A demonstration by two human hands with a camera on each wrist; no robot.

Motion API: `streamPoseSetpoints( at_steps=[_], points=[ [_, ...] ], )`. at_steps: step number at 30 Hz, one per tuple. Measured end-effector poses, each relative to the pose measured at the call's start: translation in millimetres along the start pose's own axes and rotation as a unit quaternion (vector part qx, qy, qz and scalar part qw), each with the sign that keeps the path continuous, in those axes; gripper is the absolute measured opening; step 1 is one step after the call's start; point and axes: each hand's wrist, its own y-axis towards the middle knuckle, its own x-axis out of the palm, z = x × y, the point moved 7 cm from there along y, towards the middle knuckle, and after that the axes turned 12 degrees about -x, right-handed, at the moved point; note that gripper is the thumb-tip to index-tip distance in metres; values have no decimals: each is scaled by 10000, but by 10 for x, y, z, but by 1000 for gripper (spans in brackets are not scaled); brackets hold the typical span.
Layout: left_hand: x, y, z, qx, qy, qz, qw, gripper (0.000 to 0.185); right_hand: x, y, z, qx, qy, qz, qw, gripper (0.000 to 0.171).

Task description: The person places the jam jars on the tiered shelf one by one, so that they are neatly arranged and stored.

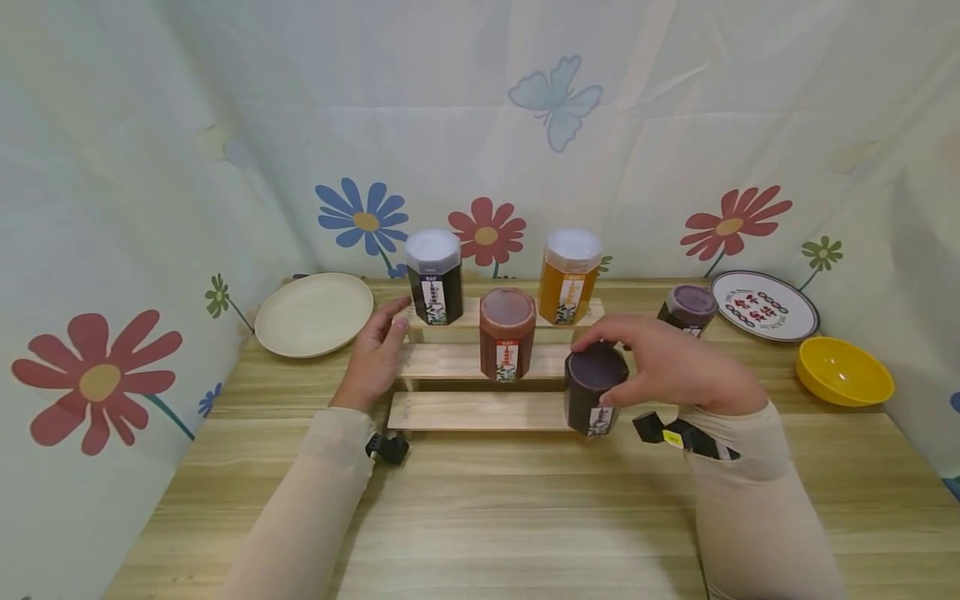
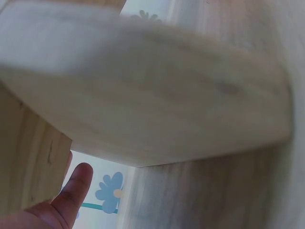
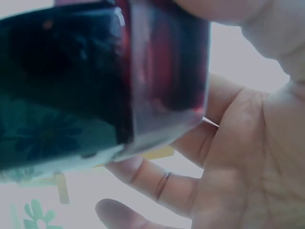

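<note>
The dark purple jar (image 1: pixel 596 390) — rigid, smooth-sided, probably heavy and slippery — is gripped round its upper wall by the right hand (image 1: pixel 667 367) at the stepped wooden rack's (image 1: pixel 480 410) lowest tier, best held low, while the left hand (image 1: pixel 373 360) rests open-fingered against the rack.

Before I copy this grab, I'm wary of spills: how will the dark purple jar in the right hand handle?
The dark purple jar looks full, so probably heavy for its size. Its flat facets should resist rolling. The right hand grips it near the top, so it may swing or slip.
</note>
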Motion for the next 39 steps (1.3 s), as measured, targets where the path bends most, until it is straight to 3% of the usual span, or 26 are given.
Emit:
streamPoseSetpoints(
  at_steps=[8, 18, 39],
  points=[
    [0, 2, 2, 38, 37, -9, 10000, 46, 25, 7, 6, 174, 256, -86, 9995, 59],
    [0, 9, -1, 57, 9, 35, 10000, 45, -32, -56, 103, -59, 453, -80, 9989, 55],
    [8, 0, -19, -31, 16, -12, 10000, 46, 195, 191, -48, -478, 703, 126, 9963, 53]
  ],
)
